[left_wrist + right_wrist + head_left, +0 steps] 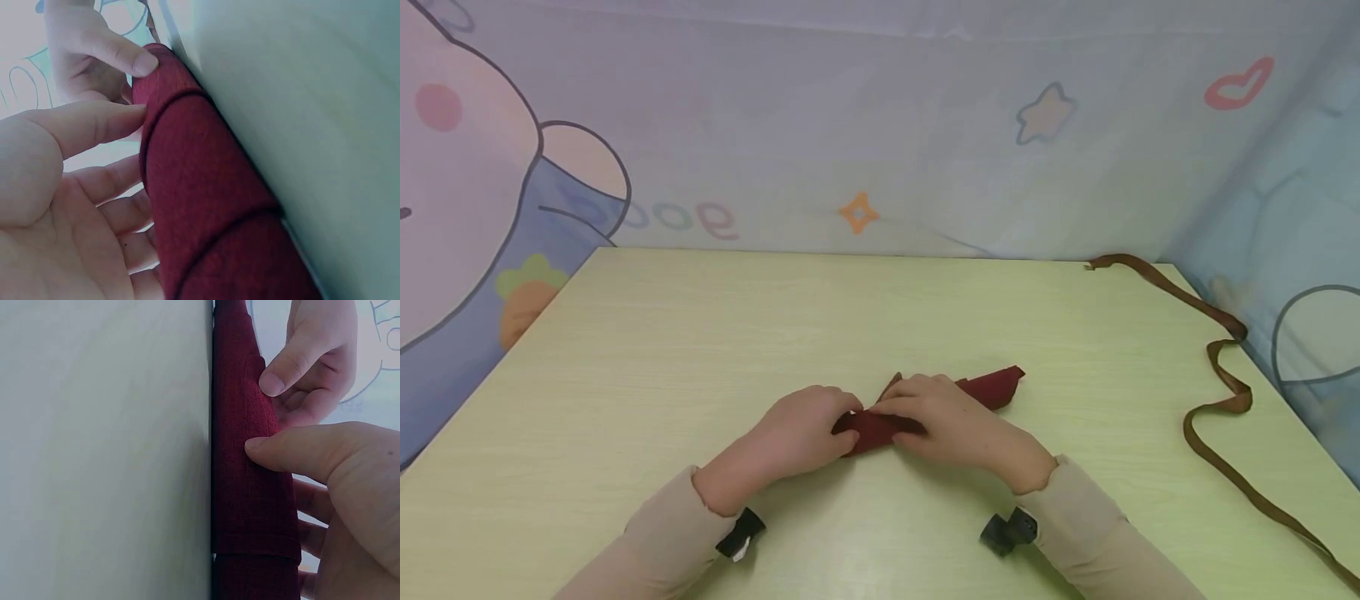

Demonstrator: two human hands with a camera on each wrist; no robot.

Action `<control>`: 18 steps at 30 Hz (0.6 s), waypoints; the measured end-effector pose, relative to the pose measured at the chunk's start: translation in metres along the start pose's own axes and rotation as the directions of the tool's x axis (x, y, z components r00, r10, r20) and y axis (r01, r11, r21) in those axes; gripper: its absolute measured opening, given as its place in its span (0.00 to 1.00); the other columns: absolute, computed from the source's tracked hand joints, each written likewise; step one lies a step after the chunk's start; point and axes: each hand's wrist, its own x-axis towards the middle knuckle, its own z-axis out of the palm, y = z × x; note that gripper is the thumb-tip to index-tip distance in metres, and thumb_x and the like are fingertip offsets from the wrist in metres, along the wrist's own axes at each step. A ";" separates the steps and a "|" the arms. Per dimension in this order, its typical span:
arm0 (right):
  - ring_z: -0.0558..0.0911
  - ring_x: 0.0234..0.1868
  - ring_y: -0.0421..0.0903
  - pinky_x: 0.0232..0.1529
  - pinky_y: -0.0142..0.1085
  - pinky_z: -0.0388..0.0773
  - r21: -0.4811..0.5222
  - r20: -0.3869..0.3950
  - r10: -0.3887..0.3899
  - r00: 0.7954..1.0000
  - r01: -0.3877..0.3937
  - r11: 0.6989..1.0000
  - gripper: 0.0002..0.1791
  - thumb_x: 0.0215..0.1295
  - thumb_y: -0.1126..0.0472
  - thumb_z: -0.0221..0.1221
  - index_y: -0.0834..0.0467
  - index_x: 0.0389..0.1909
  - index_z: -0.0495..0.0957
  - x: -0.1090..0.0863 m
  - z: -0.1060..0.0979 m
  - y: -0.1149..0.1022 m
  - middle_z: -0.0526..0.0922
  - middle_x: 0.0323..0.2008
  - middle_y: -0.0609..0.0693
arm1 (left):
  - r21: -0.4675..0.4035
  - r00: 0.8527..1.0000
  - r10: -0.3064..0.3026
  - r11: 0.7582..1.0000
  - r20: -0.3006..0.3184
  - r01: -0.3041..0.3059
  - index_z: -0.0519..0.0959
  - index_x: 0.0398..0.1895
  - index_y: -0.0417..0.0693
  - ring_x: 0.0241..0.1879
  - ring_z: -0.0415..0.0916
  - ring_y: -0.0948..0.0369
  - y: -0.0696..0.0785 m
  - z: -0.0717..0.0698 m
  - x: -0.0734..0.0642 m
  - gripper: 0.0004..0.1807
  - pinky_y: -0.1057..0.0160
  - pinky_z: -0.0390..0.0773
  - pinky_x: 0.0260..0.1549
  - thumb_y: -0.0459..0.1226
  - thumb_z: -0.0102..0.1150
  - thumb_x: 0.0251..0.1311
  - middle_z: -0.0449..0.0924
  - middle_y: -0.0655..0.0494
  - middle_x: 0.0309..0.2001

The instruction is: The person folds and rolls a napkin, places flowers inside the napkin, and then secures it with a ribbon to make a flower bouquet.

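Observation:
A dark red roll of cloth lies on the table near the middle, its right end angled away from me. My left hand grips its left end, thumb on the near side and fingers over the far side. Close by, my right hand holds the middle of the roll the same way. In the left wrist view, the cloth shows dark curved seams or edges around it. The right wrist view has both thumbs pressed on the cloth. A small brown tip sticks up behind the roll, partly hidden by my right hand.
A long brown ribbon winds along the right side of the table, its far end at the back edge. Behind the table hangs a printed cloth backdrop, which continues along the right side.

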 end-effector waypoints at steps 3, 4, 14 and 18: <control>0.75 0.56 0.44 0.55 0.45 0.69 0.006 0.002 0.009 1.000 -0.009 1.000 0.20 0.62 0.62 0.62 0.55 0.56 0.79 -0.001 0.001 0.002 0.80 0.51 0.45 | 0.038 0.998 0.044 0.998 -0.037 -0.042 0.82 0.43 0.42 0.33 0.72 0.60 0.003 0.003 -0.001 0.14 0.61 0.73 0.34 0.35 0.66 0.53 0.80 0.55 0.35; 0.75 0.56 0.44 0.55 0.45 0.69 0.008 0.003 0.011 1.000 -0.011 1.000 0.20 0.62 0.62 0.62 0.54 0.56 0.79 -0.001 0.002 0.002 0.80 0.51 0.45 | 0.048 0.998 0.055 0.997 -0.043 -0.053 0.81 0.44 0.42 0.33 0.73 0.60 0.003 0.003 -0.002 0.15 0.61 0.73 0.34 0.35 0.68 0.52 0.80 0.55 0.35; 0.75 0.56 0.45 0.56 0.48 0.68 0.002 -0.002 0.022 1.000 -0.022 1.000 0.19 0.65 0.62 0.60 0.54 0.57 0.78 -0.001 0.003 0.003 0.80 0.52 0.45 | 0.171 0.980 0.175 0.973 -0.096 -0.157 0.81 0.41 0.40 0.34 0.75 0.55 0.005 0.005 -0.005 0.15 0.58 0.74 0.33 0.31 0.69 0.47 0.80 0.50 0.36; 0.76 0.56 0.45 0.57 0.49 0.67 -0.008 -0.020 0.021 1.000 -0.021 1.000 0.18 0.64 0.62 0.60 0.54 0.56 0.79 -0.002 0.003 0.003 0.81 0.51 0.46 | 0.166 0.974 0.197 0.970 -0.116 -0.176 0.82 0.39 0.40 0.33 0.76 0.55 0.004 0.005 -0.006 0.13 0.59 0.74 0.33 0.27 0.66 0.47 0.81 0.51 0.35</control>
